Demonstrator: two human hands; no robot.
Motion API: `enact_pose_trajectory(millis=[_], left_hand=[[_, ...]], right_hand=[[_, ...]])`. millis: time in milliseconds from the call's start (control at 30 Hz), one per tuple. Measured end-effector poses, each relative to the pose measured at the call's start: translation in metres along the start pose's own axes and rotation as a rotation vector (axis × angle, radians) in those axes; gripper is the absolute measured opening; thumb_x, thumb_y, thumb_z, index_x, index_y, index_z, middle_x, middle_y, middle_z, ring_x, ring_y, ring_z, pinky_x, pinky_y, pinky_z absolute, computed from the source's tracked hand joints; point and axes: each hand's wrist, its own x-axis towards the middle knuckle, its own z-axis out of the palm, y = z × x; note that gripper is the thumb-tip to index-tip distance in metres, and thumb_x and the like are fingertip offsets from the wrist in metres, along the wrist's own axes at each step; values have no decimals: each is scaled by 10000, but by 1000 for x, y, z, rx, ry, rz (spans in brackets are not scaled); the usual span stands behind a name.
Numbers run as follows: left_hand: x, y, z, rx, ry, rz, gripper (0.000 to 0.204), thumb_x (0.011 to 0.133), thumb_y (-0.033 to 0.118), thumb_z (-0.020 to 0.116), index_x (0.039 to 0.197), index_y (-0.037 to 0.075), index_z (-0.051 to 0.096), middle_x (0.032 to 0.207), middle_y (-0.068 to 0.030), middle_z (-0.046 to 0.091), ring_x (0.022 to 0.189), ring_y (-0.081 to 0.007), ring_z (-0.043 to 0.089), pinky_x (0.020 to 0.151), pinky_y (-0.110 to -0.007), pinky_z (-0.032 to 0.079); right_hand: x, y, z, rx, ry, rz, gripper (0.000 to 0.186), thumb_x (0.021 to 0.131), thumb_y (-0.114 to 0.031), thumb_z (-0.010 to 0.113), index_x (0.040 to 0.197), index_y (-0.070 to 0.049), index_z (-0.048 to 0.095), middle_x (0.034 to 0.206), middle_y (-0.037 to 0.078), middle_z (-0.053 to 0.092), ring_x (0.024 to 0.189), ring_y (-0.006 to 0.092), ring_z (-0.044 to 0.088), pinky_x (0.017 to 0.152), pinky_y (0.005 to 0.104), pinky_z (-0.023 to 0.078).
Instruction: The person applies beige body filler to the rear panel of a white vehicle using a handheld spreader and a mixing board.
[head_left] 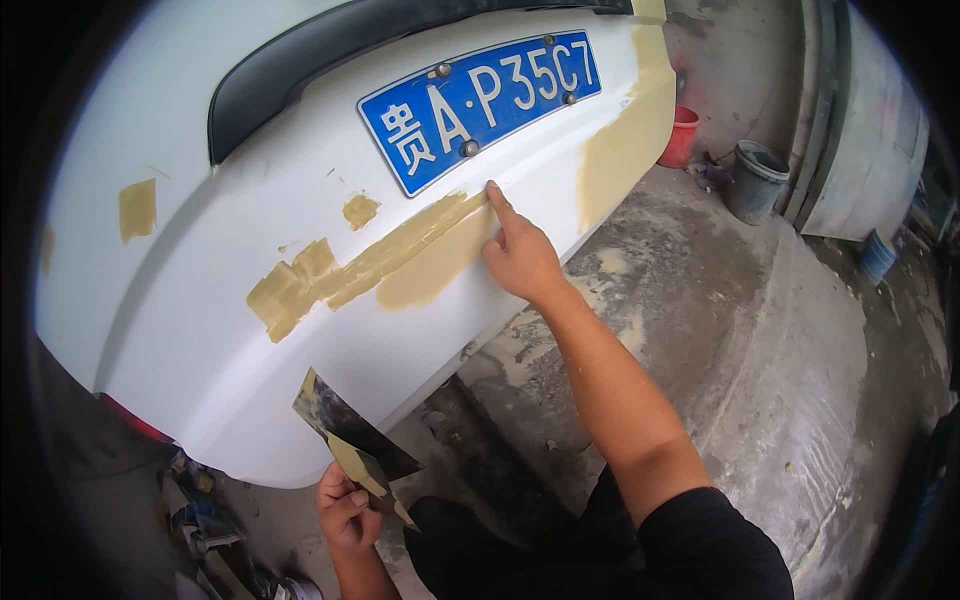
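In front of me is the white rear panel of a car (pixel 220 400), with beige filler putty (pixel 430 240) smeared in a long strip below the blue licence plate (pixel 480 103). The extended index finger of my right hand (pixel 525 250) touches the panel at the strip's right end. Its other fingers are curled and nothing shows in them. Low on the left, my left hand (pixel 347 508) grips a dark, flat putty spreader (pixel 355 425) with beige putty on it, held away from the panel. How the fingers wrap its lower end is partly hidden.
More putty patches (pixel 138 210) mark the panel, with a large one (pixel 620 150) on its right side. A red bucket (pixel 680 137), a grey bucket (pixel 755 183) and a blue can (pixel 878 257) stand on the stained concrete floor (pixel 720 330). Clutter (pixel 205 520) lies at lower left.
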Motion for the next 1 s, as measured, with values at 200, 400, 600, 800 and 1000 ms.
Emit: enact_pose_trajectory(millis=[200,400,600,800,1000], left_hand=[[3,-12,6,-1,48,-29,497,766,-23,535,1255,-95,492,1113,-215,639,904,-292,675,751,-396,571],[16,-28,26,-180,-13,-188,530,779,-31,518,1304,-86,471,1020,-226,662,783,-304,685,719,-408,565],[34,-49,45,-309,-107,-281,597,792,-37,502,1380,-56,401,1141,-232,621,829,-325,685,726,-408,571],[40,-31,36,-191,-76,-115,585,797,-63,481,1374,-71,386,1374,-241,484,1236,-295,528,1048,-423,433],[33,-21,10,-155,28,9,582,832,-79,463,1402,-23,358,1320,-215,528,1217,-288,548,1032,-426,464]], right_hand=[[-27,-18,26,-42,-81,-240,681,830,-105,512,1486,-122,334,876,152,593,794,312,605,746,392,504],[-111,-33,54,1090,-522,13,509,916,-398,615,1246,-19,532,1024,69,609,857,162,561,797,322,484],[-150,-57,49,1793,-511,296,613,857,-445,678,1257,-13,508,1087,102,606,963,176,580,873,317,471],[-59,1,6,485,227,103,629,877,-300,641,1427,-83,430,1382,209,408,1112,305,545,943,412,463],[-5,5,-11,-56,196,164,544,895,-272,521,1417,-136,456,1425,184,362,1178,451,437,959,516,438]])
